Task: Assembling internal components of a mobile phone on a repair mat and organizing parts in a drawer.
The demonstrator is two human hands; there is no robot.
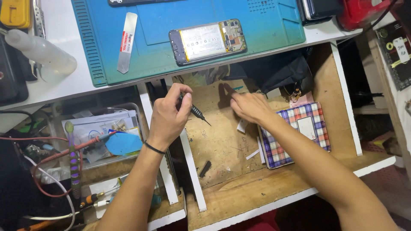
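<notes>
While left hand [168, 117] grips slim black screwdriver [195, 111], right hand [250, 107] over rough wooden drawer [222, 141].

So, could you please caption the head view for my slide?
Left hand holds a screwdriver over an open drawer; right hand reaches inside.

White battery label [204, 41] on opened phone, perhaps carded packets [396, 53] far right

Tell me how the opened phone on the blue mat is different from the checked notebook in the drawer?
The opened grey phone lies up on the blue mat; the red-and-blue checked notebook lies down in the wooden drawer. The phone shows its insides; the notebook is closed. The phone looks smaller. Both lie flat, untouched by either hand.
</notes>
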